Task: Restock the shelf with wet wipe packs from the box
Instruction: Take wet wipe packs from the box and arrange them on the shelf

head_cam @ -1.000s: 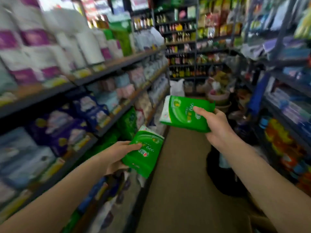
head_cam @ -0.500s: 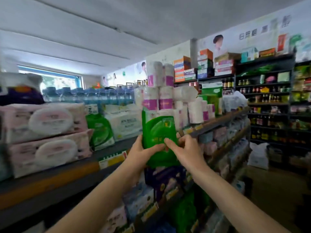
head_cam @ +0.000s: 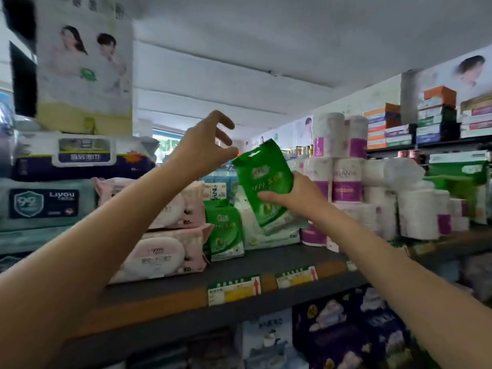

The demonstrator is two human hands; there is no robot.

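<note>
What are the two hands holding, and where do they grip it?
The right hand grips a green wet wipe pack at its lower right edge. The left hand, raised beside its top corner, holds nothing.

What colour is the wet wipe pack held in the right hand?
Green with white lettering: the wet wipe pack gripped by the right hand, head view.

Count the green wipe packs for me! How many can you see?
2: one green pack is tilted in the right hand above the shelf; another green pack stands on it, beside the pink packs. More may hide behind.
</note>
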